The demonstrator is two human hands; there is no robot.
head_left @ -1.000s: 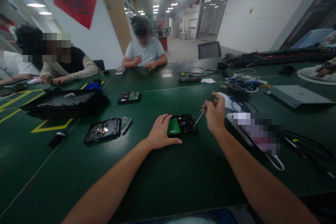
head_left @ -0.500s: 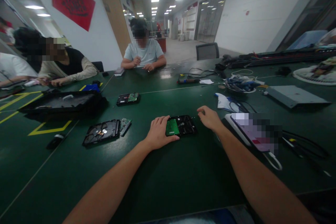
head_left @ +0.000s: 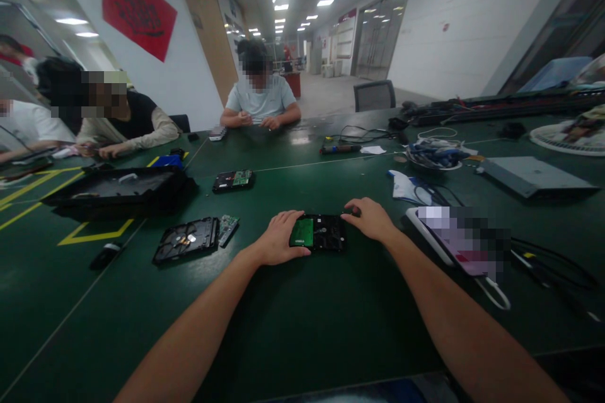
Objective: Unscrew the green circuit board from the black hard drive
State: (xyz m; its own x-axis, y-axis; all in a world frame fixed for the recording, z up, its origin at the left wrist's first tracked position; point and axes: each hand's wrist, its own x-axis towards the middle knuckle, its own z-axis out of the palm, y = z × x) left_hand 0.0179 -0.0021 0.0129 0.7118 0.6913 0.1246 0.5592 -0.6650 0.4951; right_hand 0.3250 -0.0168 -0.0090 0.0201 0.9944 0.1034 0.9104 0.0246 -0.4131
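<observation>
On the green desk point(head_left: 326, 321), my left hand point(head_left: 278, 240) grips the left end of the hard drive point(head_left: 331, 234), while my right hand point(head_left: 371, 219) curls at its far right corner, whether grasping anything I cannot tell.

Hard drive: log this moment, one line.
Left hand: on hard drive, left end; right hand: by far right corner, contact unclear; drive: flat on table

I see the left hand point(head_left: 276, 240) and right hand point(head_left: 371, 219) both bare. Back from the grip, the forearms point(head_left: 203, 321) are bare too, slim-wristed and thickening toward the body. Behind them shows a dim sliver of what looks like clothing point(head_left: 394, 390), blue and greyish.
</observation>
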